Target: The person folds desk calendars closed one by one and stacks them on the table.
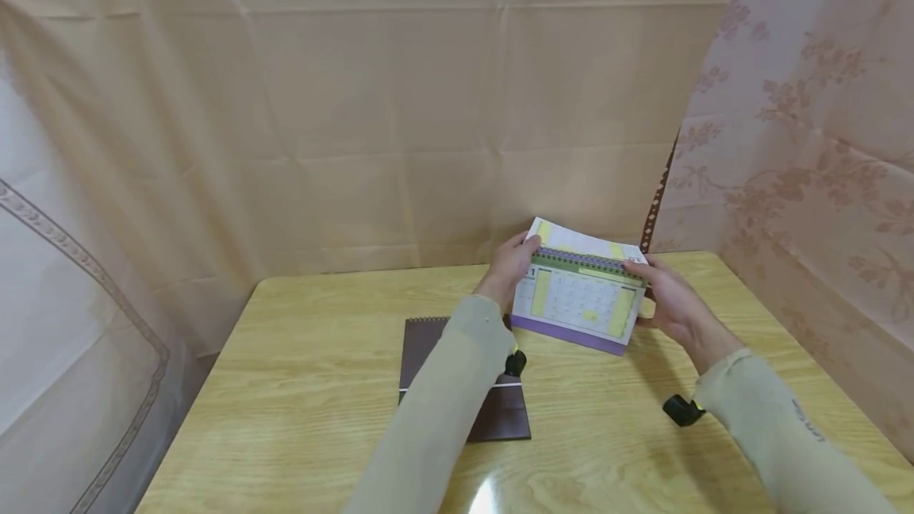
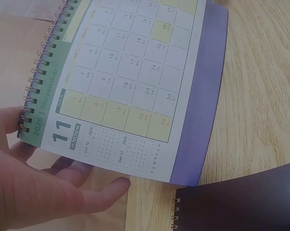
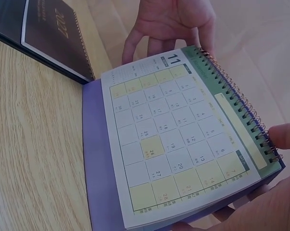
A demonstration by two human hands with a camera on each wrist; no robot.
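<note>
A spiral-bound desk calendar (image 1: 578, 300) with a purple base is held tilted over the far right part of the table. Its front page (image 2: 120, 77) reads November 2026, with yellow weekend columns and a green header. My left hand (image 1: 505, 266) grips the calendar's left end by the wire binding. At the opposite end, my right hand (image 1: 674, 304) holds the upper right corner, its thumb at the end of the spiral (image 3: 241, 98) and the other fingers behind. Above the binding, another page (image 1: 585, 240) tips over toward the back.
A dark brown spiral calendar (image 1: 424, 343) marked 2027 lies on the wooden table (image 1: 307, 387), partly behind my left sleeve. Beige curtain (image 1: 393, 101) hangs behind the table, and floral cloth (image 1: 807, 141) hangs to the right.
</note>
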